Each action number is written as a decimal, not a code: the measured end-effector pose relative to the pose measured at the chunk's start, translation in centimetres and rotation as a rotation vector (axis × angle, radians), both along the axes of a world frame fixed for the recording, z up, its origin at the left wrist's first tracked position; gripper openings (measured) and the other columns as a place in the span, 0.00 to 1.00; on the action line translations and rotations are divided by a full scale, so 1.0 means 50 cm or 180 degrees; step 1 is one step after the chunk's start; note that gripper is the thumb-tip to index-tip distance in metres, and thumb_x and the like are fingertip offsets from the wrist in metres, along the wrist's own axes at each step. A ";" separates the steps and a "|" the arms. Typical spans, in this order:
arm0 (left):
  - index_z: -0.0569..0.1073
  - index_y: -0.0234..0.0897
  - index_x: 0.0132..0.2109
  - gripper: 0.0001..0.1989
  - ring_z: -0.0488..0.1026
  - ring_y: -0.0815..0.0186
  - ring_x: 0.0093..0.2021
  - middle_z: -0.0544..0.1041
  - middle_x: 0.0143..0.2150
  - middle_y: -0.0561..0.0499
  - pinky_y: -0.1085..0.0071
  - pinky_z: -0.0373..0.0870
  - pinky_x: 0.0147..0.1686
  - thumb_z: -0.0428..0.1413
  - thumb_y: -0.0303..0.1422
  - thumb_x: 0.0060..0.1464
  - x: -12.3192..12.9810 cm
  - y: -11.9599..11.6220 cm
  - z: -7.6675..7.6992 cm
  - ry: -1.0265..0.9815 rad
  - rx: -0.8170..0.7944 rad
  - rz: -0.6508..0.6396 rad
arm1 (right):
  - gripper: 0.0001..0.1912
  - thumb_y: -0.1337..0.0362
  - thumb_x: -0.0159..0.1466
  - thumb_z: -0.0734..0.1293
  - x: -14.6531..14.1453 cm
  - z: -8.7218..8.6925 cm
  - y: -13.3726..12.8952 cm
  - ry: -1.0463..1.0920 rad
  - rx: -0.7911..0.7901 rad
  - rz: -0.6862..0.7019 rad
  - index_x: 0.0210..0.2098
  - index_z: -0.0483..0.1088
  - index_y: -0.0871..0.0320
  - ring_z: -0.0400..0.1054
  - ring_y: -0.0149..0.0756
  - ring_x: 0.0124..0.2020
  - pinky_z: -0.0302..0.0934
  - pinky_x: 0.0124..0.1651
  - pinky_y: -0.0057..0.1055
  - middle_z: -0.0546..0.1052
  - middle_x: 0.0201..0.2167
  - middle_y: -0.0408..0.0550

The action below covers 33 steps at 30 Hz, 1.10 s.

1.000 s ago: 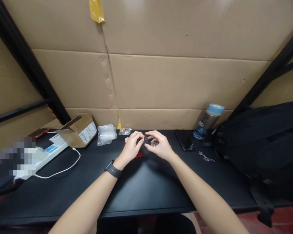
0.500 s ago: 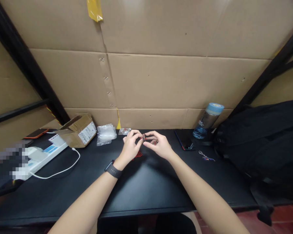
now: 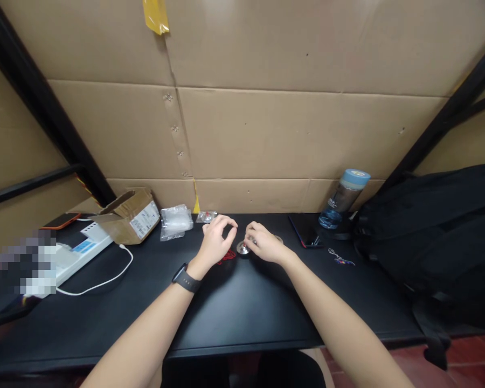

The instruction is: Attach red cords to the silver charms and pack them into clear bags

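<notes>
A small round metal disc (image 3: 243,248) with a raised middle and a bit of red at its centre lies low over the black table. My right hand (image 3: 265,243) reaches over it from the right, its fingers curled and closed at the disc's centre. Part of another shiny round rim (image 3: 280,238) shows behind that hand. To the left, my left hand (image 3: 217,240) is raised with thumb and forefinger tips brought together; whatever may be between them is too small to make out. Red cord (image 3: 227,256) lies bunched beneath it. A dark watch (image 3: 186,278) is on my left wrist.
Clear plastic bags (image 3: 177,222) and a small clear packet (image 3: 206,216) lie at the back. An opened cardboard box (image 3: 135,218) and white power strip (image 3: 75,264) are left. A phone (image 3: 306,231), beaded strap (image 3: 341,258), blue-lidded bottle (image 3: 343,199) and black backpack (image 3: 432,242) are right.
My hands have parted from the small dark round piece they held together. The right hand has lowered over the metal disc, now visible; the left has stayed nearly in place.
</notes>
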<state>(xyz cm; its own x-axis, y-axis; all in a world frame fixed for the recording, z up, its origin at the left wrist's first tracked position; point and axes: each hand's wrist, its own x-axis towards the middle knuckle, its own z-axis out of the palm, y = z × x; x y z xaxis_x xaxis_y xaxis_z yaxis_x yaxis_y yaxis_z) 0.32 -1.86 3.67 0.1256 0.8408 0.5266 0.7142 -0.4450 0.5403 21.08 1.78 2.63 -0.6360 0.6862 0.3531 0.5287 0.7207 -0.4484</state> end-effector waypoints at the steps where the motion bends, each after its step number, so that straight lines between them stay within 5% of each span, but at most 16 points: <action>1: 0.75 0.43 0.45 0.07 0.70 0.58 0.54 0.76 0.50 0.49 0.60 0.58 0.54 0.53 0.36 0.64 -0.001 0.001 -0.004 0.0162 -0.0097 -0.0087 | 0.06 0.65 0.69 0.65 0.001 -0.003 0.002 -0.0061 0.0015 0.0021 0.34 0.71 0.57 0.67 0.39 0.46 0.62 0.55 0.39 0.70 0.43 0.50; 7: 0.79 0.43 0.39 0.07 0.69 0.57 0.51 0.79 0.46 0.50 0.59 0.55 0.50 0.58 0.38 0.61 0.011 0.005 -0.045 0.0923 -0.0480 -0.0561 | 0.09 0.62 0.71 0.64 0.003 -0.005 0.008 0.0065 -0.0095 0.0064 0.35 0.72 0.57 0.68 0.38 0.45 0.63 0.53 0.36 0.72 0.42 0.49; 13: 0.82 0.48 0.40 0.08 0.68 0.58 0.50 0.80 0.43 0.51 0.59 0.51 0.47 0.57 0.36 0.65 0.015 0.004 -0.048 0.1115 -0.0331 -0.0536 | 0.14 0.66 0.65 0.67 0.026 0.000 0.017 -0.0808 0.0215 -0.0821 0.50 0.75 0.57 0.69 0.43 0.48 0.63 0.51 0.36 0.75 0.49 0.54; 17: 0.82 0.49 0.42 0.10 0.69 0.59 0.46 0.81 0.41 0.51 0.59 0.49 0.44 0.54 0.33 0.66 0.014 -0.002 -0.041 0.1347 -0.0222 -0.0517 | 0.11 0.66 0.66 0.66 0.034 0.004 0.020 -0.1300 -0.0038 -0.0934 0.45 0.79 0.55 0.73 0.41 0.47 0.63 0.47 0.31 0.78 0.46 0.52; 24: 0.80 0.44 0.37 0.12 0.70 0.59 0.46 0.82 0.38 0.51 0.58 0.48 0.46 0.53 0.32 0.67 0.014 0.010 -0.052 0.1346 -0.0141 -0.0343 | 0.11 0.71 0.64 0.66 0.036 -0.004 0.029 -0.1222 -0.0260 -0.1153 0.38 0.81 0.54 0.77 0.41 0.43 0.62 0.42 0.29 0.82 0.39 0.51; 29: 0.77 0.44 0.40 0.09 0.71 0.60 0.47 0.82 0.42 0.52 0.60 0.50 0.46 0.53 0.35 0.67 0.014 0.006 -0.042 0.0916 -0.0117 -0.0067 | 0.08 0.71 0.62 0.67 0.032 -0.003 0.027 -0.0722 -0.0383 -0.1026 0.32 0.79 0.56 0.76 0.38 0.36 0.61 0.38 0.28 0.82 0.33 0.50; 33: 0.77 0.44 0.40 0.09 0.73 0.59 0.50 0.82 0.44 0.52 0.60 0.52 0.48 0.53 0.35 0.67 0.010 0.010 -0.036 0.0566 -0.0199 0.0168 | 0.08 0.64 0.65 0.66 0.026 0.016 0.029 0.0674 -0.0488 -0.0777 0.34 0.77 0.57 0.74 0.34 0.31 0.64 0.39 0.28 0.82 0.31 0.47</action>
<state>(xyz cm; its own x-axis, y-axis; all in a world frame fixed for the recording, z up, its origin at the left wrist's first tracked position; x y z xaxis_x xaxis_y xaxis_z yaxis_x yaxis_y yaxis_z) 0.83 -1.34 1.87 0.1669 0.8791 0.4465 0.8223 -0.3740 0.4290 22.38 3.22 3.43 -0.3704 0.8642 0.3407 0.5608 0.5004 -0.6597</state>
